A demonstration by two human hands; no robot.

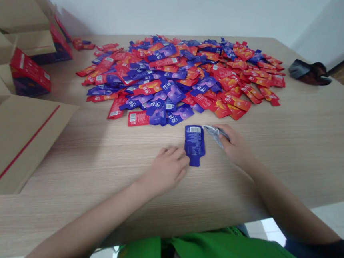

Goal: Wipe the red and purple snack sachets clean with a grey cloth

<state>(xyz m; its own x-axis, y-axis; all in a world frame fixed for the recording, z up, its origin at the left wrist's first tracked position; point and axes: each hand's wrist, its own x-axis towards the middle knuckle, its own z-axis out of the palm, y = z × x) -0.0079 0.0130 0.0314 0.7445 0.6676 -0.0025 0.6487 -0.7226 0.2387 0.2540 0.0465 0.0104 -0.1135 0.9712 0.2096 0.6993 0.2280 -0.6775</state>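
Observation:
A purple sachet (194,145) with a barcode and fine white print lies in front of me, its narrow neck toward me. My left hand (171,167) is closed with bent fingers at the sachet's lower left edge; the fingertips are partly hidden there. Just right of the sachet, my right hand (235,143) grips a crumpled grey cloth (215,133) between thumb and fingers. The cloth's tip reaches the sachet's upper right corner. Beyond both hands spreads a big heap of red and purple sachets (168,81).
Open cardboard boxes (31,73) stand at the left, with one flap (25,145) reaching over the table (107,215). A dark, shiny crumpled object (308,73) lies near the right edge. A white wall (194,6) rises behind the heap.

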